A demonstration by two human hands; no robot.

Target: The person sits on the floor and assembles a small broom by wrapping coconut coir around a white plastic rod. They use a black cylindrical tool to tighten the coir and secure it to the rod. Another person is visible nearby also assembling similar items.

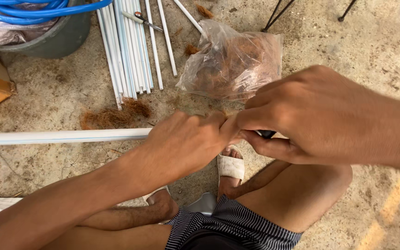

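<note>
Left hand [181, 143] is clenched round the end of a long white pipe [65, 136] lying across the floor; right hand [302, 120] pinches a small dark tool [265, 134] at that end — work under way. Beyond: a bag of brown fibre [232, 62], bundled white pipes [128, 46].

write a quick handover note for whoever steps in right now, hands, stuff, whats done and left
Left hand: closed around the end of a long white pipe lying across the floor.
Right hand: pinching a small dark tool at that same pipe end.
Nearby: bundle of thin white pipes, clear bag of brown fibre, loose fibre tuft, grey tub with blue hose.
Done: cannot tell; the pipe end is hidden by the hands.
Left: the work at the pipe end.
</note>
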